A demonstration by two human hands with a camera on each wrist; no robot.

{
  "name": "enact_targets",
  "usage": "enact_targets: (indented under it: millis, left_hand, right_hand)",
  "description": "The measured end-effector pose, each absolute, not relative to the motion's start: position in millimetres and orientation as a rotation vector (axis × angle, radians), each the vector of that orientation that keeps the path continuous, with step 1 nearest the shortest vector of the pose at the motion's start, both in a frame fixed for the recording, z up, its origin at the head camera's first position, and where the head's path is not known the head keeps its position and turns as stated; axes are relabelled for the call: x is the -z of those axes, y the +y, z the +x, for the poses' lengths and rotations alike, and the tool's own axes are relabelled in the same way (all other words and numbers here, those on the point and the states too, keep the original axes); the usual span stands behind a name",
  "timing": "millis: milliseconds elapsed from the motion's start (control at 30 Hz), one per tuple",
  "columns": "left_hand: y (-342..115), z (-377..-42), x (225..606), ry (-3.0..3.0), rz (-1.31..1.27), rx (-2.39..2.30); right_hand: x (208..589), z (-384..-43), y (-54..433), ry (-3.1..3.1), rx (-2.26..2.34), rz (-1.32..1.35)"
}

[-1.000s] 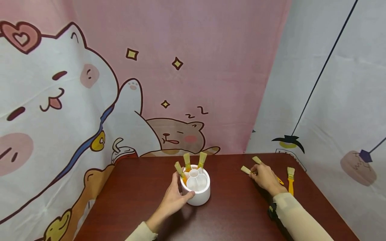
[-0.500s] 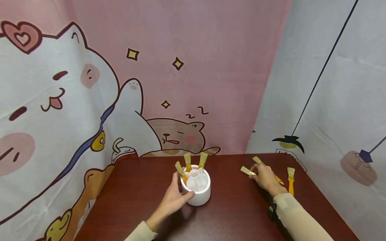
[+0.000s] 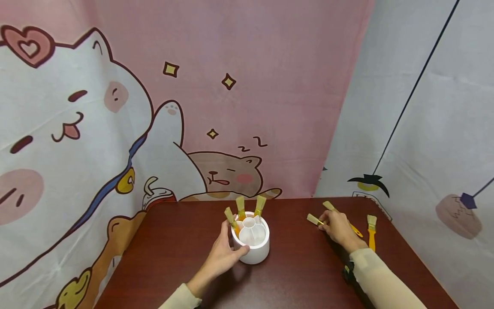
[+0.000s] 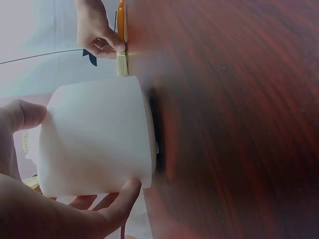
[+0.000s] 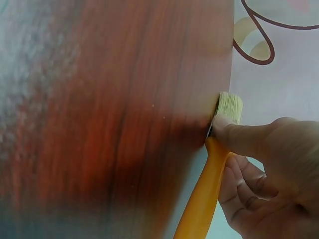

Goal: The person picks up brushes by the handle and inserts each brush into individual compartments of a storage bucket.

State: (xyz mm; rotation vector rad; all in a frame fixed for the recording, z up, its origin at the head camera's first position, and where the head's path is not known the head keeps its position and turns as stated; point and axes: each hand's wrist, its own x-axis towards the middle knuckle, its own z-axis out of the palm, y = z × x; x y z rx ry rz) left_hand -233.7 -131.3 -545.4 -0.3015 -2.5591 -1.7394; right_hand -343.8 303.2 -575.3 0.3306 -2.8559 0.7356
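Head view has the white round brush holder [image 3: 257, 254] standing around the middle of the dark reddish-brown surface [image 3: 293, 279], and the left hand [image 3: 225, 253] has it gripped from the side, thumb on the near wall and fingers wrapped round the other side. The top is a divided insert [image 3: 251, 231] with little compartments, and three flat paintbrushes [image 3: 241, 207] poke up bristles-first along the back and left of it. Over to the right, well apart from the holder, the right hand [image 3: 340, 227] is closed down to a pinch on another flat brush [image 5: 202, 194]; the right wrist cam has the thumb right on the metal collar, yellow-orange handle running down past the curled fingers. Can't really tell if that one's touching the surface. One more loose brush [image 3: 329, 205] lies just beyond that hand, partly hidden by it, and a last brush [image 3: 372, 231] sits near the right edge, bristles pointing away. Behind it all hangs a pink cartoon-cat backdrop [image 3: 278, 86], fwiw.
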Motion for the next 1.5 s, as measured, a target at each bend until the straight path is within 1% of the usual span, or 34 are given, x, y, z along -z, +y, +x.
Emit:
enact_targets:
  millis: [333, 800, 1267, 1500]
  left_hand:
    - [-131.7, -233.5, 547.3, -2.542, -0.319, 1.758]
    - [-132.0, -233.8, 547.8, -2.558, -0.306, 1.716]
    - [-132.0, -232.4, 548.1, -2.552, -0.3, 1.743]
    - [-131.6, -232.5, 548.4, -2.544, -0.306, 1.746]
  right_hand:
    - [567.6, -334.4, 295.7, -2.894, -0.771, 0.342]
    - [553.1, -317.0, 285.6, -2.854, -0.677, 0.374]
    - [528.7, -298.7, 262.0, -2.739, -0.649, 0.488]
    - [523.9, -293.2, 255.8, -2.711, -0.651, 0.499]
